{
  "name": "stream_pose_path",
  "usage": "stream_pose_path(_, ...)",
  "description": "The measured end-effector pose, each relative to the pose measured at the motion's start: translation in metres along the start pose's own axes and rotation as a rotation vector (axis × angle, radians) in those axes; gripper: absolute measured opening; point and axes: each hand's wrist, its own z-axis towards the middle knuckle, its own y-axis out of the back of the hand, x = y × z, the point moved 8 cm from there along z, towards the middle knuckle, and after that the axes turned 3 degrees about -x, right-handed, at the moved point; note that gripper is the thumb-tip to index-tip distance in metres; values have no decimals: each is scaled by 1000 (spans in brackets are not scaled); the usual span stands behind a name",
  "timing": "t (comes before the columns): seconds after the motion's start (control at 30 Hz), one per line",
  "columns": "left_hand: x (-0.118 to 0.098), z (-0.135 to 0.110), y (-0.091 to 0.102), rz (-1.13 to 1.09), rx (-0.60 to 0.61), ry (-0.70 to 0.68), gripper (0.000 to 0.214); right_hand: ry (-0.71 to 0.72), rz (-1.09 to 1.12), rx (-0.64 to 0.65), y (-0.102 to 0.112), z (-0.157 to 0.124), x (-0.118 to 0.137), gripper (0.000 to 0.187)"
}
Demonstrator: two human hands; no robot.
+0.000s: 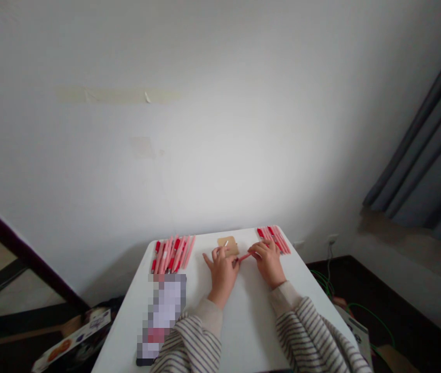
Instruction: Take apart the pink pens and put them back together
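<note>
My left hand pinches the left end of a slim pink pen above the white table. At its right end, the fingers of my right hand are closed on the same pen. A small white piece shows by the raised fingers of my left hand; I cannot tell what it is or whether it is held. Just beyond that hand lies a tan card or pad, partly covered by the fingers.
Pink and red pens lie in a pile at the table's far left. Another group of pens lies far right, partly behind my right hand. A blurred-out, dark-edged flat object is at the left. The wall stands behind the table.
</note>
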Motion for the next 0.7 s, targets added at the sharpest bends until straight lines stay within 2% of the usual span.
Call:
stream_pose_path(0.17,2,0,0,-7,-12,16,9,-36,-17,-2,1,0,-4,15)
stream_pose_path(0.37,1,-1,2,-1,-65,-27,6,-105,-86,-3,4,-1,-12,16)
stream_pose_path(0.7,0,-1,1,22,-63,-43,6,-111,-166,15,4,-2,-8,23)
